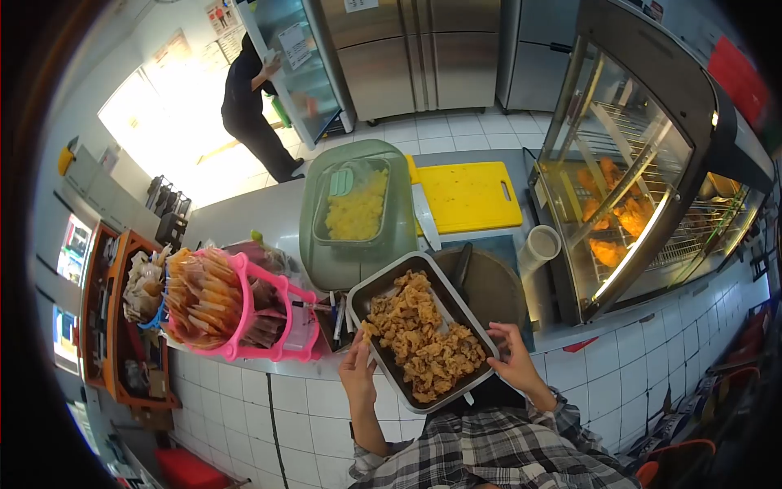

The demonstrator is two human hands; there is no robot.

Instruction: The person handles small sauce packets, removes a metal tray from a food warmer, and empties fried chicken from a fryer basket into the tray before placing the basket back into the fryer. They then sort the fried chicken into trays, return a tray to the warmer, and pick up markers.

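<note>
A metal tray (453, 295) with a dark inside and a pale rim holds a heap of crispy fried chicken pieces (423, 346). It lies tilted at the counter's near edge, close to the plaid shirt. My left hand (358, 373) is closed at the tray's left rim, its fingertips beside a piece of fried chicken; whether they touch that piece I cannot tell. At the right rim, my right hand (516, 363) grips the tray, fingers reaching over the edge. A round brown chopping board (497, 285) with a dark-handled tool lies just beyond the tray.
Left stands a pink basket rack (243, 314) with packaged goods. Behind the tray are a green lidded container (318, 220), a knife (425, 218) and a yellow cutting board (468, 196). A glass warmer (627, 187) with fried chicken and a cup (539, 247) stand right. A person (248, 114) is at an open fridge.
</note>
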